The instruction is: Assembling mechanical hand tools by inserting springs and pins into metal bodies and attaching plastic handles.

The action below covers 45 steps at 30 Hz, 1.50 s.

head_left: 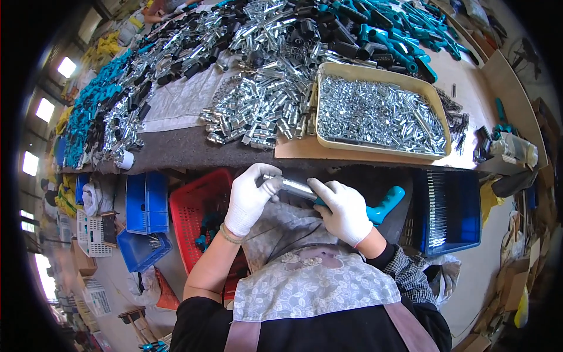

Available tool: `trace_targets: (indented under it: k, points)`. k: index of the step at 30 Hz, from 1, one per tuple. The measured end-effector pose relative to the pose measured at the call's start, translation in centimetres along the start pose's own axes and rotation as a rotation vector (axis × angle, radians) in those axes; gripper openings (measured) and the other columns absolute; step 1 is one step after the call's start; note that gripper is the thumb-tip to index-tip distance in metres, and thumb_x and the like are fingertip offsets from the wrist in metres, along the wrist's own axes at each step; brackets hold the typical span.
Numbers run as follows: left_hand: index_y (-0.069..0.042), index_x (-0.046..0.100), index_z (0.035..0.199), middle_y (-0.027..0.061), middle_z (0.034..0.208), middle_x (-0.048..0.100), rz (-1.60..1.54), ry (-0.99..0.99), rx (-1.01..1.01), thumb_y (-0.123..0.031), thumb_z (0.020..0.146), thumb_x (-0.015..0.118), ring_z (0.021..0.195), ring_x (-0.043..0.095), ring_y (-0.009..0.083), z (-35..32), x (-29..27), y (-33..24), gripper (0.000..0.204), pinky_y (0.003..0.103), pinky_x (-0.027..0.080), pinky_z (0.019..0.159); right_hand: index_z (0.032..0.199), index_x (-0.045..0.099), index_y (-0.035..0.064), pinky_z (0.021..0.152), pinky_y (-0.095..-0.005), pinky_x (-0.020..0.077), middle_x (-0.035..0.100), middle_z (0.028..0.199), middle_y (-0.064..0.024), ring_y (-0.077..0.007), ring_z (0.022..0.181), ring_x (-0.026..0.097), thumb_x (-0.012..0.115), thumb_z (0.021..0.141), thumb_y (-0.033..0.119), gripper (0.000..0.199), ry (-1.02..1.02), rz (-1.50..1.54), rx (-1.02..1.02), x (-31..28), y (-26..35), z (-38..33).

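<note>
Both my hands wear white gloves and hold one tool in front of my lap, just below the bench edge. It has a shiny metal tube (298, 189) and a curved teal handle (387, 204); its exact kind I cannot make out. My left hand (251, 198) pinches the tube's metal tip between thumb and fingers. My right hand (345, 212) wraps around the tool where tube and handle meet, hiding that joint. The handle's end sticks out to the right of my right hand.
On the bench (199, 146) lie piles of metal fittings (264, 108), black sleeves and teal handles (404, 50). A cream tray (381, 154) holds many small metal parts. Below are a red crate (183, 220), blue bins (146, 202) and a blue bin of thin rods (463, 214). Another person's arm (155, 14) shows far left.
</note>
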<state>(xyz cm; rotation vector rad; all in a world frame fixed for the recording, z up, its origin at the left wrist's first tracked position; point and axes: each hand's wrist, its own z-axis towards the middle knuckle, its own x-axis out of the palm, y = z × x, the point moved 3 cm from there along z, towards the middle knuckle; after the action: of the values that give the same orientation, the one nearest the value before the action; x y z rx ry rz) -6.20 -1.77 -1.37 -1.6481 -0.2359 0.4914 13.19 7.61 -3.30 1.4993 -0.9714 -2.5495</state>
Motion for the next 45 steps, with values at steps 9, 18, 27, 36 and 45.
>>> trace_targets:
  k: [9,18,27,36,45]
  points:
    - [-0.002,0.066,0.103,0.0113,0.109,0.062,0.036,0.409,0.516,0.003,0.077,0.073,0.102,0.062,0.0213,-1.1,0.7,-3.1,0.027,0.033,0.05,0.089,0.119,0.066,0.0022,0.052,-0.023,0.0421,0.057,0.071,0.0006,-0.0041,0.057,0.048,0.059,0.097,0.035,0.04,0.553,1.003,0.459,-0.3,-1.7,-1.0]
    - [-0.005,0.071,0.103,0.0104,0.094,0.068,0.338,0.267,0.066,-0.008,0.086,0.069,0.086,0.066,0.0206,-1.2,0.5,-3.3,0.017,0.033,0.053,0.08,0.115,0.068,0.0076,0.076,-0.0429,0.0532,0.07,0.091,-0.0199,-0.0385,0.086,0.068,0.062,0.092,0.045,0.044,0.349,0.412,0.216,-1.3,-0.9,-0.1]
    - [-0.001,0.067,0.11,0.0106,0.097,0.067,0.221,0.33,-0.057,-0.006,0.084,0.071,0.082,0.066,0.0192,-1.0,0.4,-1.3,0.027,0.03,0.052,0.081,0.113,0.067,0.0085,0.073,-0.0427,0.0536,0.069,0.09,-0.0188,-0.0369,0.085,0.068,0.063,0.091,0.043,0.041,0.291,0.274,0.121,-1.0,-1.0,-0.3]
    - [-0.002,0.067,0.111,0.0131,0.107,0.065,0.207,0.316,-0.058,-0.008,0.082,0.071,0.087,0.066,0.0215,-1.3,0.3,-0.4,0.029,0.031,0.052,0.081,0.113,0.068,0.0085,0.071,-0.0405,0.0544,0.07,0.091,-0.0167,-0.0361,0.081,0.068,0.068,0.088,0.038,0.039,0.268,0.177,0.094,-1.3,-0.8,-0.1]
    - [-0.002,0.068,0.107,0.0134,0.108,0.064,0.113,0.295,-0.135,-0.007,0.081,0.073,0.088,0.066,0.0216,-1.7,0.7,-0.7,0.027,0.031,0.053,0.078,0.113,0.068,0.0106,0.069,-0.0418,0.0538,0.069,0.089,-0.0149,-0.0354,0.079,0.068,0.07,0.086,0.037,0.038,0.265,0.101,0.084,-1.5,-0.4,-0.2]
